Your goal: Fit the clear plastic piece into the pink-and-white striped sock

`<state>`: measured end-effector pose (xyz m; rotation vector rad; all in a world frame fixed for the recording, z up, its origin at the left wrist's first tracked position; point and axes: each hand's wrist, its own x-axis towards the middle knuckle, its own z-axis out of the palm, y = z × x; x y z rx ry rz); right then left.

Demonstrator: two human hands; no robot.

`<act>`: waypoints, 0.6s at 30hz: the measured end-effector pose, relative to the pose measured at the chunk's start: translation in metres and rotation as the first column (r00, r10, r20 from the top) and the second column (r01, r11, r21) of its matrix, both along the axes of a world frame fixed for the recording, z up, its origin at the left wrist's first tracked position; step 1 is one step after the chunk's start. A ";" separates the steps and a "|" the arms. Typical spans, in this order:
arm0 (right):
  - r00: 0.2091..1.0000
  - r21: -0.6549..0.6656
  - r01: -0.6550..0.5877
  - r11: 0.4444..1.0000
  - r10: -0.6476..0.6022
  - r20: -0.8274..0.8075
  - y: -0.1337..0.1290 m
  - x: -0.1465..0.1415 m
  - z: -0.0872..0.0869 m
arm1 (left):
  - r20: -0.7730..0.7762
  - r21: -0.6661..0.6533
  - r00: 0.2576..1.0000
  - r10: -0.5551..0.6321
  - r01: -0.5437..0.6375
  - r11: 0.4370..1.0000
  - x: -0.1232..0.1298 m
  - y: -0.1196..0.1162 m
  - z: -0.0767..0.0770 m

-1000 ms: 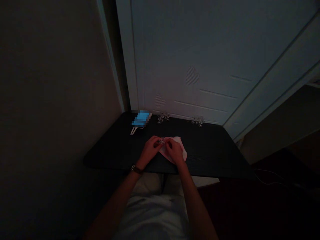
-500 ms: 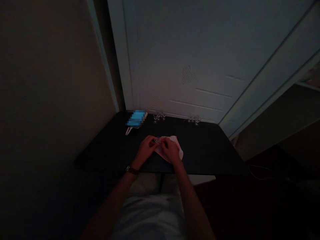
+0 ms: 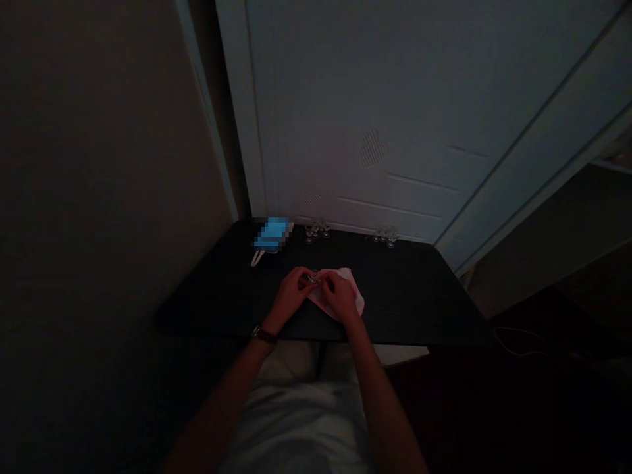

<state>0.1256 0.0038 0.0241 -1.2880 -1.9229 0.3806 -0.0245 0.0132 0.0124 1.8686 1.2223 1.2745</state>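
My left hand (image 3: 290,295) is closed in a pinch around a small clear object (image 3: 313,277) that resembles a suction cup, though the dim light hides its exact kind. From the other side, my right hand (image 3: 340,296) meets it with bent fingers pinching a pink and white cloth (image 3: 358,297) at the clear object. Most of the cloth lies under and beyond the right hand. Both hands are low over the front middle of the dark table (image 3: 409,289), fingertips almost touching.
Several similar clear pieces stand in a left cluster (image 3: 317,230) and a right cluster (image 3: 386,237) at the table's back. A blurred phone-like screen (image 3: 272,234) with a light strap lies back left. A white panel (image 3: 306,131) with raised hearts rises behind.
The view has shifted slightly, moving everything a little to the right. Both hands keep nearly the same pose at the clear object and the cloth.
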 end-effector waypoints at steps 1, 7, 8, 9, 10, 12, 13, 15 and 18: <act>1.000 0.002 0.002 1.000 -0.002 -0.003 0.000 0.000 0.000 | 0.004 -0.008 1.000 0.001 -0.001 1.000 0.000 0.000 0.000; 1.000 0.016 -0.020 1.000 0.020 -0.021 0.000 0.000 0.000 | -0.044 0.002 0.999 -0.001 0.001 1.000 0.001 -0.002 0.001; 1.000 0.011 -0.016 1.000 0.016 -0.019 0.000 0.000 0.000 | -0.054 0.005 0.999 -0.001 0.001 1.000 0.001 -0.003 0.001; 1.000 0.003 -0.008 1.000 0.008 -0.016 0.000 0.000 0.000 | -0.063 0.007 0.998 0.002 -0.001 1.000 0.001 -0.003 0.001; 1.000 -0.004 -0.001 1.000 0.001 -0.013 0.000 0.000 0.000 | -0.068 0.009 0.998 0.007 -0.006 1.000 0.001 -0.002 0.001; 1.000 -0.006 0.001 1.000 -0.001 -0.015 0.000 0.000 0.000 | -0.072 0.014 0.997 0.016 -0.015 1.000 0.001 -0.002 0.001; 1.000 0.000 -0.002 1.000 0.002 -0.021 0.001 0.000 0.000 | -0.074 0.018 0.997 0.018 -0.016 1.000 0.001 -0.002 0.001; 0.999 0.005 -0.016 1.000 0.017 -0.028 0.001 0.001 0.000 | -0.081 0.022 0.997 0.015 -0.014 1.000 0.001 -0.002 0.001; 1.000 -0.007 -0.011 1.000 0.010 -0.020 0.001 0.000 -0.001 | -0.080 0.020 0.997 0.005 -0.004 1.000 0.001 -0.002 0.002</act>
